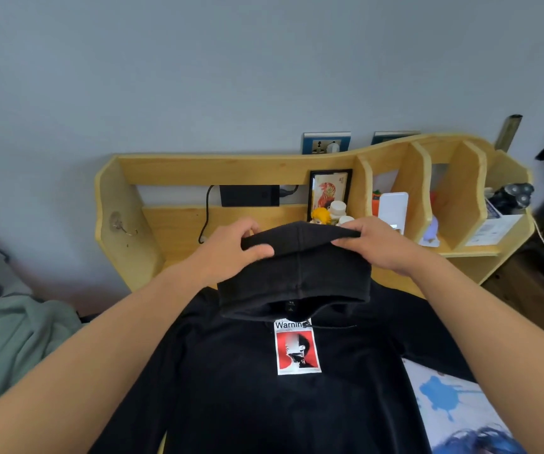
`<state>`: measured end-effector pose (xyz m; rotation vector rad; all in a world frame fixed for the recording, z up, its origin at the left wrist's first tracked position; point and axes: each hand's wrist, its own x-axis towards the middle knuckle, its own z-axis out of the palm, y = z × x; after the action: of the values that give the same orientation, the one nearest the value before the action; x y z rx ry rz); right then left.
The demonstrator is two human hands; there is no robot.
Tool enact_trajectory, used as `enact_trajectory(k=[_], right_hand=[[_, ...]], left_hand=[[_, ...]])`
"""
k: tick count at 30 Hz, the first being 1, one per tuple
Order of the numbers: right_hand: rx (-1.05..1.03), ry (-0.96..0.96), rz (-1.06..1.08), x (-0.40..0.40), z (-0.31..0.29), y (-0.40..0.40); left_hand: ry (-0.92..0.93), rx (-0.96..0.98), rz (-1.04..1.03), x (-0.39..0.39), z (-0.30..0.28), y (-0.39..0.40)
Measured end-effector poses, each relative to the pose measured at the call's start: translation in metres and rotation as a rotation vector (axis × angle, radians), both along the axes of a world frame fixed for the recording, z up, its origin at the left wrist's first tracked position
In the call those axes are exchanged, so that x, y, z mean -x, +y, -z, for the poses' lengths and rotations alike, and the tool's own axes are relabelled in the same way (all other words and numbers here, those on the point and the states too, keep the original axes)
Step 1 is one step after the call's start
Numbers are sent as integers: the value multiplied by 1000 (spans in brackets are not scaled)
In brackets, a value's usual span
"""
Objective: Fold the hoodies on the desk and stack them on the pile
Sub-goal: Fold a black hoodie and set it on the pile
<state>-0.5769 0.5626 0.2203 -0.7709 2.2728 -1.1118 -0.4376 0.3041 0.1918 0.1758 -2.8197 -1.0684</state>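
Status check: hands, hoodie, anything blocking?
Left hand and right hand grip the hood, lifted. Hoodie flat on desk. Nothing blocking.

Wooden desk shelf (231, 170), framed picture (329, 191), wall socket (326, 143), electric shaver (513, 194)

I see a black hoodie (247, 388) spread over the desk, with a white patch (297, 347) below the neck that carries black lettering and a red, black and white picture. The desk shelf (231, 168) along the far edge is pale yellow wood. At the right edge lies a white cloth (454, 407) with blue splashes. Off the left edge I see a grey-green garment (11, 342). Against the shelf stands a black-framed picture (329, 191) in red and cream, with a yellow figurine (320, 216) before it and a black box (249, 195) to its left. The wall (231, 60) is pale blue-grey, and its socket plates (326, 143) are blue-edged.
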Motion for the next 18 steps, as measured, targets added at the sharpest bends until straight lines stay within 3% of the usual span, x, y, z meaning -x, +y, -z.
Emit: enact_trajectory(k=[3, 5, 8, 10, 14, 18], right_hand=[[36, 39, 13, 4, 1, 2], [45, 64, 19, 6, 2, 4], [-3, 62, -29, 8, 7, 7], [-29, 49, -66, 10, 9, 10], [-147, 39, -135, 17, 7, 16], [-163, -53, -148, 19, 4, 22]], left_hand=[[-353, 48, 153, -6, 11, -15], [-462, 139, 99, -9, 22, -25], [-356, -23, -197, -7, 25, -29], [-248, -161, -241, -7, 23, -25], [-169, -435, -142, -18, 18, -22], [-447, -581, 99, -28, 16, -23]])
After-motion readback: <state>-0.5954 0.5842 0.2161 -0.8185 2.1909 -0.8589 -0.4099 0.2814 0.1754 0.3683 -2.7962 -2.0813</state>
